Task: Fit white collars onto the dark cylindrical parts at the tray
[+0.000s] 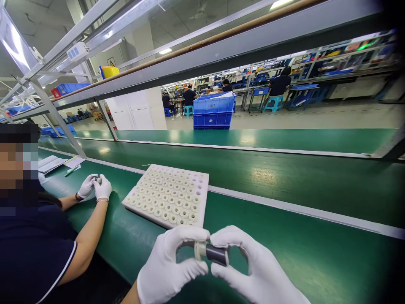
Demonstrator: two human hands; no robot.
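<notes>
My left hand (177, 264), in a white glove, pinches a cream-white flanged plastic piece (200, 251) between thumb and fingers. My right hand (249, 264), gloved too, grips a dark grey cylinder (217, 255) by its right end, where a pale rim shows. The two pieces meet end to end in line; whether one sits inside the other I cannot tell. Just beyond my hands lies a white foam tray (205, 190) with rows of round, cream pieces with centre holes. A few holes at its far right corner hold no piece.
At my left a co-worker's gloved hands (96, 185) hold something small. A notebook (50, 164) and a pen (72, 170) lie past them. Pale strips cross the green bench (268, 228). A metal shelf beam (202, 50) runs overhead; blue crates (212, 110) stand beyond.
</notes>
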